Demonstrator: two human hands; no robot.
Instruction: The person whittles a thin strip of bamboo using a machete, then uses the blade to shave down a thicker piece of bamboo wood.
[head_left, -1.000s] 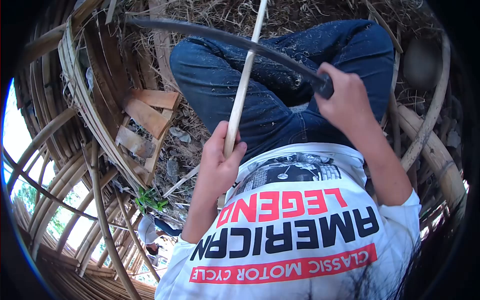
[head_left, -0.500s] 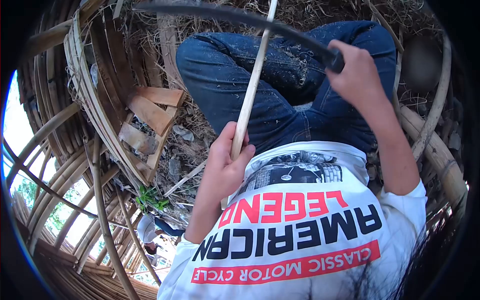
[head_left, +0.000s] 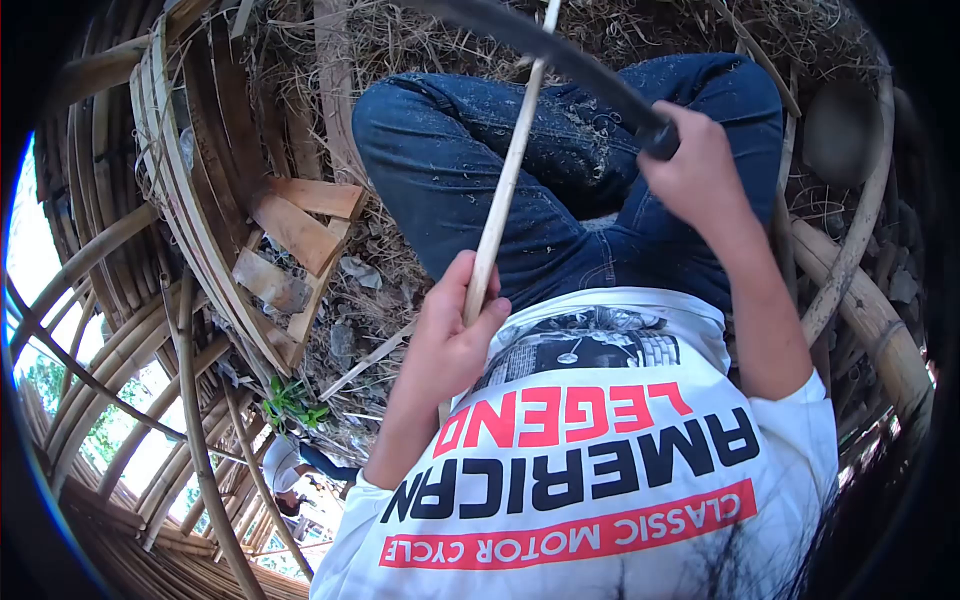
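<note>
Fingers of the left hand (head_left: pixel 447 345) wrap the pale stick (head_left: pixel 505 185); the right hand (head_left: pixel 690 170) grips the knife (head_left: pixel 560 52) mid-shaving, with shavings (head_left: pixel 590 130) already on the jeans (head_left: pixel 450 170).

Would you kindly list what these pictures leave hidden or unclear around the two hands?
Head view, the only one:
- The curved blade: its tip is cut off by the top edge.
- The bamboo strip: its far end leaves the frame at the top; its near end is hidden behind the left hand.
- The blade's handle: covered by the right hand.
- The person at lower left: too small for detail.
</note>
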